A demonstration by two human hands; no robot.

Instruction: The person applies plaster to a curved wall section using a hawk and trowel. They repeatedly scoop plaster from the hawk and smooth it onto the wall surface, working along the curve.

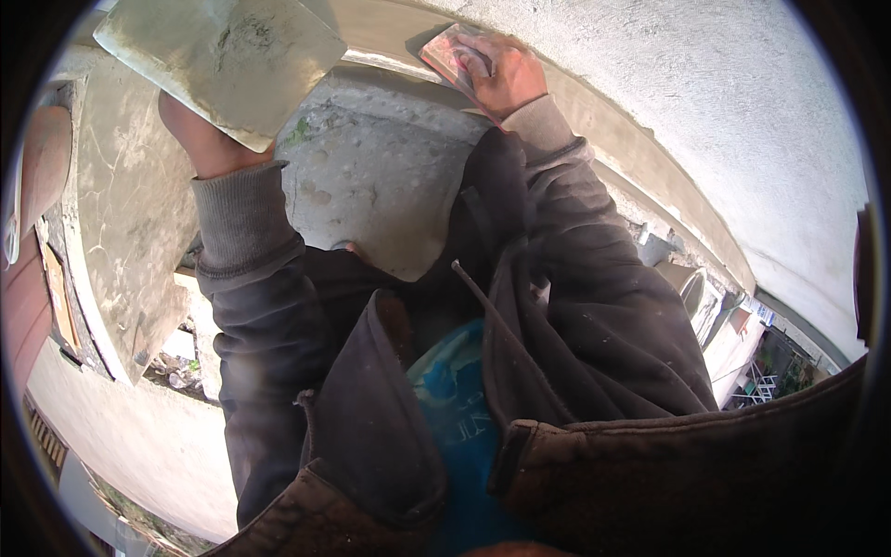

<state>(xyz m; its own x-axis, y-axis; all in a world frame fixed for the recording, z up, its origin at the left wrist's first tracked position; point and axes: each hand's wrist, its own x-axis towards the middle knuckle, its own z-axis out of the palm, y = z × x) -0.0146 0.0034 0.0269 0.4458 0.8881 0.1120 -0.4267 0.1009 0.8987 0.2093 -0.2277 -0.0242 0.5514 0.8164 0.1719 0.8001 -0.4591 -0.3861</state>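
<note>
A square, greyish plasterer's hawk (223, 60) with a dark smear of mortar on its face is tilted at the upper left. My left hand (206, 141) is under it and supports it; the board hides the fingers. Further right, my right hand (510, 76) is closed around a flat, reddish plastering float (447, 56). The float lies against a smooth grey-beige plaster band (394, 26) that runs along the foot of the wall. Its underside cannot be seen.
A rough white wall (733, 111) rises on the right. Below my hands is a stained concrete surface (371, 176), and a cracked plastered slab (130, 204) stands at left. A pale round container (682, 281) and rubble lie lower right.
</note>
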